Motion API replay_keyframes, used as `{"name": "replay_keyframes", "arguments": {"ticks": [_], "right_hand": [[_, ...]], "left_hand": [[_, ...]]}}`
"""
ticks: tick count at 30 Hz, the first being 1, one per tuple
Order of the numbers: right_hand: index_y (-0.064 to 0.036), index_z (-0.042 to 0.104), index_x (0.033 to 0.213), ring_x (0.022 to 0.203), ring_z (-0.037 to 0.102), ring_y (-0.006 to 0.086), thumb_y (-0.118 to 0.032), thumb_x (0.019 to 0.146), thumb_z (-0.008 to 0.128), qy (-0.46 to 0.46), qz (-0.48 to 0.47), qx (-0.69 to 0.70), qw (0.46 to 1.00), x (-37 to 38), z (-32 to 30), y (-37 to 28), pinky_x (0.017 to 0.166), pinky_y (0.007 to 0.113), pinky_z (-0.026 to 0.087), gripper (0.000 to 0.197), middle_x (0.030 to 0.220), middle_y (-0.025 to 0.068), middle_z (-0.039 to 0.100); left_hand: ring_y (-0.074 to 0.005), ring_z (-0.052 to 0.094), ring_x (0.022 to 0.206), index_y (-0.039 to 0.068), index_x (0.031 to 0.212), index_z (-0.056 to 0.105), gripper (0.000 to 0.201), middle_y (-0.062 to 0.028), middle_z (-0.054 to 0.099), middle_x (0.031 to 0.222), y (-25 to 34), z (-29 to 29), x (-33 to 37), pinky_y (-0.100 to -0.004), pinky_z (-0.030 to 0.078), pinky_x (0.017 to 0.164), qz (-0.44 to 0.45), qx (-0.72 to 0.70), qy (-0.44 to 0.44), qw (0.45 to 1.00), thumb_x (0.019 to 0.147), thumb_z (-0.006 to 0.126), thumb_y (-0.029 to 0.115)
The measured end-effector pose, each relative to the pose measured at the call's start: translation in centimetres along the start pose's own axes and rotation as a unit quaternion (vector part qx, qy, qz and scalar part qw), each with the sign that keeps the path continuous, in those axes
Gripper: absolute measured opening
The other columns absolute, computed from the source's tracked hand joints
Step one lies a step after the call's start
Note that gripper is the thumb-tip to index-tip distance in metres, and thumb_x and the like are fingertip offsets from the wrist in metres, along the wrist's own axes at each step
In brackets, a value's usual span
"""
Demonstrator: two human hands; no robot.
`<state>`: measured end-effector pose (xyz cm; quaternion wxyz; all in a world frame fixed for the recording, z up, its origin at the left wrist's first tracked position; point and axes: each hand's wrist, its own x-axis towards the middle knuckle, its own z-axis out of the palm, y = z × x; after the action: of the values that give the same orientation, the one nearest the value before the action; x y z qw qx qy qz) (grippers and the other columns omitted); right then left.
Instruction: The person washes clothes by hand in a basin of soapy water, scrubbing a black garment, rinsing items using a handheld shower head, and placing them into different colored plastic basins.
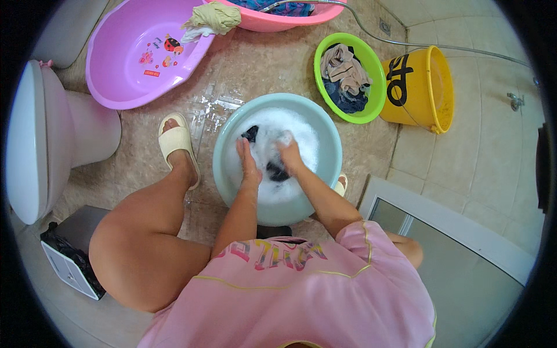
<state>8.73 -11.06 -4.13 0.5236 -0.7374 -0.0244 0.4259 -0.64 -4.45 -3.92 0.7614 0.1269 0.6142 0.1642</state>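
A pale blue basin (223, 124) full of white suds (299, 130) stands on the floor in front of me. Dark wet cloth pokes through the foam in two places: a small dark patch (250, 134) beyond my left fingertips and a larger dark patch (277, 171) between my wrists. Whether both belong to one garment is hidden by the lather. My left hand (248, 161), fingers stretched out, rests in the foam at the basin's left side. Foam covers the fingers of my right hand (289, 154), to the right of centre; what they touch is hidden.
A purple tub (125, 64) lies far left, with pale cloth (214, 18) on its rim. Beyond is a pink tub (261, 22). A green basin (321, 75) of clothes and a yellow bucket (415, 87) stand right. A toilet (87, 127) and bin (69, 269) are left; the tiles look wet.
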Motion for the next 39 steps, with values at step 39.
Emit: {"name": "replay_keyframes", "arguments": {"ticks": [39], "right_hand": [[-0.0007, 0.055, 0.091, 0.081, 0.055, 0.0256, -0.019, 0.063, 0.064, -0.129, -0.186, -0.229, 0.947, -3.3, 0.3, -2.5, 0.072, 0.034, 0.043, 0.035, 0.086, 0.0153, 0.056]], "left_hand": [[-0.0251, 0.043, 0.107, 0.018, 0.129, 0.026, 0.072, -0.0067, 0.036, 0.125, -2.5, -1.6, 5.9, -0.0361, 0.04, 0.084, -0.137, -0.099, -0.254, 0.952, 0.072, 0.054, 0.052]]}}
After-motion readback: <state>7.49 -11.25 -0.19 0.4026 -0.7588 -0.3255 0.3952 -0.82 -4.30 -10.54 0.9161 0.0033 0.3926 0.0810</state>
